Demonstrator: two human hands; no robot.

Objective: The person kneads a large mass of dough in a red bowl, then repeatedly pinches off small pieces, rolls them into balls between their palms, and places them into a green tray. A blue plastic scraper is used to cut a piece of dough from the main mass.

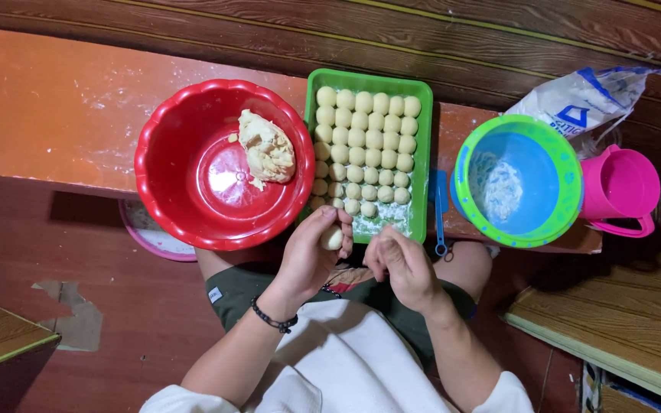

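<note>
My left hand [311,256] holds a small pale dough ball [333,239] between thumb and fingers, just below the green tray's near edge. My right hand [403,268] is beside it, fingers curled, with nothing visible in it. The green tray [424,153] on the low orange bench carries several rows of small dough balls [365,138]. To its left, a red bowl [193,199] contains a lump of dough [267,147].
A blue bowl with a green rim [518,182] with flour in it sits right of the tray, with a pink jug [623,190] and a white bag [584,99] beyond. A blue tool [441,210] lies between tray and bowl. A pink-rimmed dish [151,233] peeks from under the red bowl.
</note>
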